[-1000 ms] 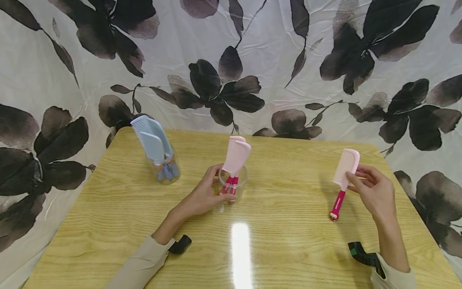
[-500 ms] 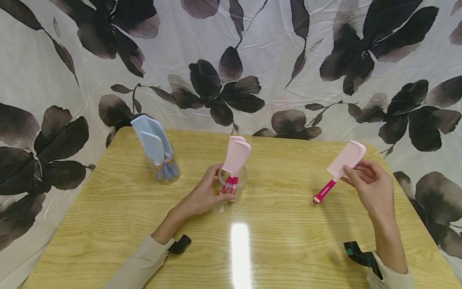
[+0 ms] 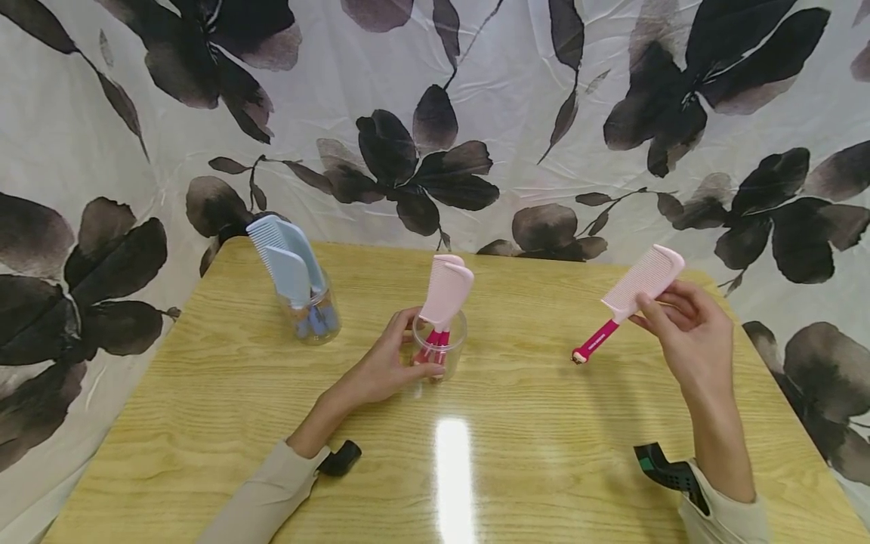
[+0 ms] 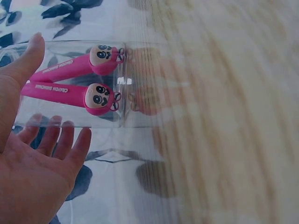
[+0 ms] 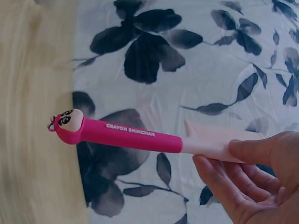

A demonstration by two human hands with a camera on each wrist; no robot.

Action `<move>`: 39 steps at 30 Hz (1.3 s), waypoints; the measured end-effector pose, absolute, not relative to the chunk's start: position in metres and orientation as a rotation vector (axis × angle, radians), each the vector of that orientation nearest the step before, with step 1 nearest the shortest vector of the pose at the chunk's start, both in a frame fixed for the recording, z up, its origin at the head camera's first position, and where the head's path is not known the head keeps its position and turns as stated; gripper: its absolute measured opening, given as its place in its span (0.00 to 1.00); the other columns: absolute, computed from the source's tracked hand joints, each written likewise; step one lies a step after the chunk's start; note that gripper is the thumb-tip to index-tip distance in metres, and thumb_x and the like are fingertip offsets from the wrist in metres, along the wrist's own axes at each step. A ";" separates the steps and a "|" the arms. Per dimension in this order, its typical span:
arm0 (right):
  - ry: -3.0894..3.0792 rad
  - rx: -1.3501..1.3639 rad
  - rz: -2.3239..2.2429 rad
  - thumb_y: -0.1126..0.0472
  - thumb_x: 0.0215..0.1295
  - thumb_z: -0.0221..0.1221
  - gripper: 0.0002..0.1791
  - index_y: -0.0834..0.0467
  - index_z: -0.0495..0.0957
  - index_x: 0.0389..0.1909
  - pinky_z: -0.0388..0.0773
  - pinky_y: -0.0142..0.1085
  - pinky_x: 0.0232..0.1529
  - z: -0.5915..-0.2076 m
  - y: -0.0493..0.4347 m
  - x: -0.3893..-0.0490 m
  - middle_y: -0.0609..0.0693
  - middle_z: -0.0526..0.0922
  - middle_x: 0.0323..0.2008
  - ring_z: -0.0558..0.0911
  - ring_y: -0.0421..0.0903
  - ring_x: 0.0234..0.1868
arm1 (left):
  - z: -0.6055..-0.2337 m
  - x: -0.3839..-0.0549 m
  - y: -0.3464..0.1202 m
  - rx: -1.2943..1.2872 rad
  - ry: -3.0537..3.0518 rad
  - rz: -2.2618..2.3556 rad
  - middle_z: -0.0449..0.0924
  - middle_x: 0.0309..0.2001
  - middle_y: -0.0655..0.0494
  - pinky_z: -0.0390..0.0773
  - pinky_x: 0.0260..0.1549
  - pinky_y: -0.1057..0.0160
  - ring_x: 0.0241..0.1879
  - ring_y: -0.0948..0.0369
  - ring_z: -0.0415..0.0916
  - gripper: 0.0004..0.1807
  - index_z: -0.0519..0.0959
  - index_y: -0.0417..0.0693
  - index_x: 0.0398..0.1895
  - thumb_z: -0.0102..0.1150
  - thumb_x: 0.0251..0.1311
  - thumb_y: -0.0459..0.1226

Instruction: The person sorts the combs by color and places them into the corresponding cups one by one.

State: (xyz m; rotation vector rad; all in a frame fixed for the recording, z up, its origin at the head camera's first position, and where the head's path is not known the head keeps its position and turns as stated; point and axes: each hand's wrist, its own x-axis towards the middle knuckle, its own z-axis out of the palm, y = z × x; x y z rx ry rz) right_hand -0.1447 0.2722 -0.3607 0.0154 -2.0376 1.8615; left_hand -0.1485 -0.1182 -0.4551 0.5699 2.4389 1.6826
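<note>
My right hand [image 3: 693, 332] pinches a pink comb [image 3: 644, 281] by its pale head, between thumb and fingers. The comb hangs tilted above the table, its magenta handle [image 5: 131, 137] pointing down and left, with a small cartoon face at the tip. At the table's middle, my left hand [image 3: 389, 363] holds a clear jar [image 3: 457, 355], thumb on the near side and fingers on the far side. Two pink combs [image 3: 445, 291] stand in that jar, heads up; their magenta handles [image 4: 63, 93] show through its wall in the left wrist view.
Back left on the wooden table [image 3: 224, 423], a second clear jar [image 3: 328, 321] holds several light-blue combs [image 3: 288, 264]. A white cloth with dark flowers [image 3: 516, 98] hangs behind the table. Dark wrist devices sit on both sleeves.
My right hand has moved a little left and away from me with the pink comb, whose handle has swung up and left. The left hand and both jars have stayed put.
</note>
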 end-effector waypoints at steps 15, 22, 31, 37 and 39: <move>-1.907 0.122 1.946 0.76 0.63 0.66 0.22 0.66 0.78 0.59 0.86 0.34 0.40 -0.342 0.243 -0.143 0.57 0.83 0.47 0.88 0.45 0.43 | -0.455 -0.148 -0.118 0.550 2.444 1.676 0.60 0.71 0.45 0.68 0.68 0.40 0.69 0.42 0.65 0.51 0.55 0.46 0.77 0.78 0.56 0.41; -1.838 0.224 1.985 0.77 0.64 0.65 0.22 0.68 0.78 0.59 0.86 0.38 0.41 -0.333 0.228 -0.143 0.60 0.83 0.50 0.88 0.47 0.44 | -0.455 -0.147 -0.118 0.546 2.445 1.674 0.60 0.71 0.44 0.68 0.68 0.39 0.68 0.41 0.66 0.51 0.55 0.47 0.77 0.78 0.57 0.41; -1.763 0.324 2.059 0.77 0.65 0.64 0.21 0.70 0.77 0.59 0.86 0.41 0.42 -0.325 0.209 -0.144 0.64 0.83 0.51 0.88 0.50 0.46 | -0.455 -0.148 -0.118 0.549 2.446 1.676 0.60 0.70 0.45 0.69 0.68 0.41 0.68 0.43 0.66 0.52 0.55 0.47 0.77 0.79 0.56 0.41; -1.720 0.385 2.087 0.77 0.65 0.64 0.20 0.70 0.77 0.58 0.86 0.43 0.44 -0.323 0.194 -0.147 0.65 0.82 0.51 0.88 0.51 0.46 | -0.456 -0.149 -0.118 0.578 2.452 1.681 0.61 0.70 0.44 0.69 0.68 0.42 0.69 0.44 0.65 0.51 0.55 0.46 0.77 0.79 0.56 0.40; -1.699 0.412 2.100 0.77 0.65 0.64 0.20 0.71 0.77 0.58 0.86 0.44 0.44 -0.323 0.190 -0.148 0.65 0.82 0.50 0.88 0.51 0.45 | -0.456 -0.148 -0.117 0.577 2.456 1.678 0.61 0.70 0.45 0.69 0.68 0.42 0.69 0.45 0.65 0.51 0.55 0.46 0.77 0.79 0.56 0.40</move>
